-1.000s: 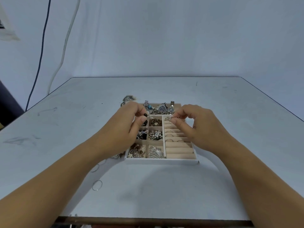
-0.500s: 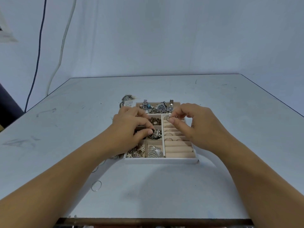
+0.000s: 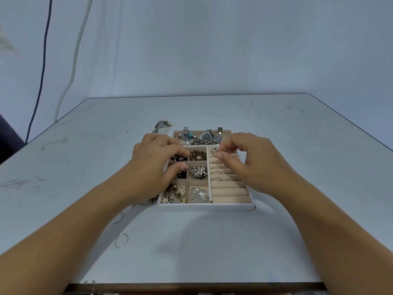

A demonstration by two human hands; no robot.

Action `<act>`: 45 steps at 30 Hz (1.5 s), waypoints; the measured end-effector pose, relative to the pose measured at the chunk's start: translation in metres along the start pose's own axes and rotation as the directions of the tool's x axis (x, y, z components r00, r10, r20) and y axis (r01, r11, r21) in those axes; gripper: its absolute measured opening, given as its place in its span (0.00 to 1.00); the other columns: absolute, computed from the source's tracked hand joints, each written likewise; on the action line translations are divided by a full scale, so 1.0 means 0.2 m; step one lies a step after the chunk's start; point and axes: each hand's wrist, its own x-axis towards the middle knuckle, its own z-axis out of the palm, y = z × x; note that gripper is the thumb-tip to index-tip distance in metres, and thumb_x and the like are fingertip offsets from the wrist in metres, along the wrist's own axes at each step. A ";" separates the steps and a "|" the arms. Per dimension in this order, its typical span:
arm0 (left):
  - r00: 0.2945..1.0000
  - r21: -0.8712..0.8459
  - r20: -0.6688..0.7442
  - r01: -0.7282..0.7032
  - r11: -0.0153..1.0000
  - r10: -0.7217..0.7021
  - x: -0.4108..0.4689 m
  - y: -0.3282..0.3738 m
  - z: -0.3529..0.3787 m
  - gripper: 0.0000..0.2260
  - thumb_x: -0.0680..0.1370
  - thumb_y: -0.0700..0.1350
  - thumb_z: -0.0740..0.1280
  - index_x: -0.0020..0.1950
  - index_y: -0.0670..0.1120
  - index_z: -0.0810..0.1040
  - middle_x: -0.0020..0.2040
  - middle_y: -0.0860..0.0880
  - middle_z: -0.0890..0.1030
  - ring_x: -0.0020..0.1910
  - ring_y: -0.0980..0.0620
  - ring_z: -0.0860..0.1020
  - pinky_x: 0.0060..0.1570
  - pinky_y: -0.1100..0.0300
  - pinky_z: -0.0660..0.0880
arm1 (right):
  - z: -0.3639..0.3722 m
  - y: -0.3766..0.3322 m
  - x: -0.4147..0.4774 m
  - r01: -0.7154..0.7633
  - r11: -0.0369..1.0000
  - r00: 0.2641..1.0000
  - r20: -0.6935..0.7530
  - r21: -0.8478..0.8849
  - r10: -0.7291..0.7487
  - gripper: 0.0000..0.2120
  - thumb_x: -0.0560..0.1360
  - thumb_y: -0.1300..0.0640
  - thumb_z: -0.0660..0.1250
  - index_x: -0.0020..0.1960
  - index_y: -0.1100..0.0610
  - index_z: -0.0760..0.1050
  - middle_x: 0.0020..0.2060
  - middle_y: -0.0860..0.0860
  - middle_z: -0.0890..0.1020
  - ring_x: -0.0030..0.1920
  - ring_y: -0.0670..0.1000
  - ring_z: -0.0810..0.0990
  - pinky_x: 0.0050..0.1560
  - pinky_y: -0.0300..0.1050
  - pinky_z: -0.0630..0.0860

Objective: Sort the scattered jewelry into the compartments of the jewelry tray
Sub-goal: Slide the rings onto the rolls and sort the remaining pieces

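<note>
A white-rimmed rectangular jewelry tray [image 3: 206, 208] with beige padded compartments sits in the middle of the pale tabletop [image 3: 212, 252]. The right hand [image 3: 257, 165] pinches a small silver piece [image 3: 214, 150], thumb and forefinger clamped on it above the far end of the tray's ring-roll section. The left hand [image 3: 155, 165] reaches over the tray's left column with its fingers curled and the tips at the middle compartment. Whether they hold anything cannot be told. A thin silver hoop [image 3: 121, 241] lies loose on the tabletop, near-left of the tray. A second hoop [image 3: 117, 218] lies between it and the tray.
</note>
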 end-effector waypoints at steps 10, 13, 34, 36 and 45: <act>0.977 -0.104 0.209 0.062 0.993 -0.039 -0.14 -0.03 0.03 0.39 0.69 0.72 0.51 0.76 0.54 0.57 0.75 0.64 0.54 0.73 0.66 0.55 0.70 0.64 0.57 | 0.08 0.00 0.05 -0.022 0.994 0.995 0.099 -0.105 0.032 0.02 0.74 0.51 0.69 0.44 0.49 0.80 0.36 0.38 0.76 0.43 0.38 0.73 0.42 0.26 0.65; 0.982 -0.099 0.187 0.056 0.993 -0.036 -0.15 -0.03 0.04 0.39 0.69 0.72 0.50 0.77 0.55 0.57 0.76 0.63 0.53 0.73 0.64 0.55 0.69 0.65 0.57 | 0.11 0.00 0.06 -0.023 0.990 0.991 0.129 -0.139 0.041 0.04 0.74 0.50 0.69 0.45 0.49 0.81 0.38 0.40 0.76 0.45 0.42 0.72 0.44 0.35 0.67; 0.985 -0.095 0.160 0.084 0.992 -0.069 -0.16 -0.06 -0.04 0.38 0.70 0.73 0.48 0.76 0.55 0.58 0.76 0.60 0.58 0.71 0.69 0.53 0.67 0.70 0.52 | 0.16 -0.07 0.05 0.012 0.981 0.976 0.214 -0.195 0.030 0.15 0.76 0.42 0.63 0.61 0.43 0.74 0.58 0.44 0.73 0.61 0.45 0.65 0.64 0.52 0.66; 0.983 -0.041 0.143 0.126 0.991 -0.119 -0.18 -0.11 -0.13 0.35 0.73 0.71 0.48 0.76 0.55 0.58 0.76 0.59 0.59 0.73 0.64 0.54 0.70 0.63 0.54 | 0.15 -0.11 0.04 0.026 0.985 0.968 0.249 -0.172 0.018 0.21 0.77 0.42 0.60 0.69 0.43 0.68 0.66 0.44 0.69 0.68 0.46 0.63 0.69 0.50 0.63; 0.975 0.052 0.050 0.215 0.975 -0.218 -0.37 -0.36 -0.32 0.13 0.77 0.52 0.63 0.62 0.58 0.75 0.60 0.64 0.73 0.55 0.60 0.73 0.52 0.67 0.65 | 0.30 -0.29 0.07 0.128 0.965 0.911 0.413 -0.230 -0.022 0.25 0.80 0.42 0.52 0.75 0.48 0.58 0.75 0.46 0.59 0.75 0.46 0.54 0.71 0.43 0.51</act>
